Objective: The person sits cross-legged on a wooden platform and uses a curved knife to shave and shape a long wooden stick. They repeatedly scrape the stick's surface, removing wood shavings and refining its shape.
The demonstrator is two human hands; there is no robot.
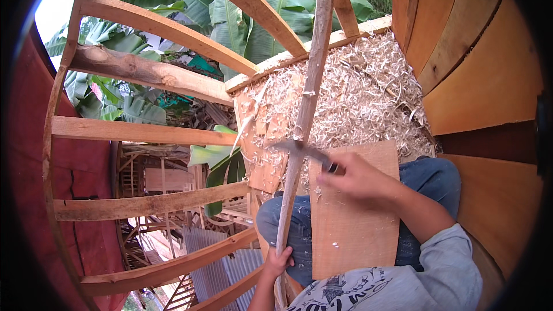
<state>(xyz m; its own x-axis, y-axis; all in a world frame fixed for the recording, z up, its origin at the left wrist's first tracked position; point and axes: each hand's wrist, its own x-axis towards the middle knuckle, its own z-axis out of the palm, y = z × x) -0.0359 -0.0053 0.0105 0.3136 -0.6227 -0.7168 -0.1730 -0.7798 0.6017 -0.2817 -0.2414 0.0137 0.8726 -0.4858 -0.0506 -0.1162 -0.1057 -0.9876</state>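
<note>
And here is the left hand, low in the picture, its fingers closed around a long wooden pole near the bottom end. The pole slants upward, leaning a touch to the right, between the knees at the near end and out past the beam at the far edge of the floor. Over to the right hand, slightly blurred: its fingers are wrapped around the handle of a short hammer-like tool. The tool's head lies across the pole at about mid-length; whether metal and wood actually touch, I cannot tell.

Beneath that right hand, a flat board sits on the lap, between legs in blue jeans, with a few pale chips on it. And look at the floor ahead: curly wood shavings everywhere, heaped thick, with smooth planks showing at their left edge. Curved wooden bars run down the left side, broad green leaves fill the space beyond, and a wall of orange-brown boards rises on the right.
</note>
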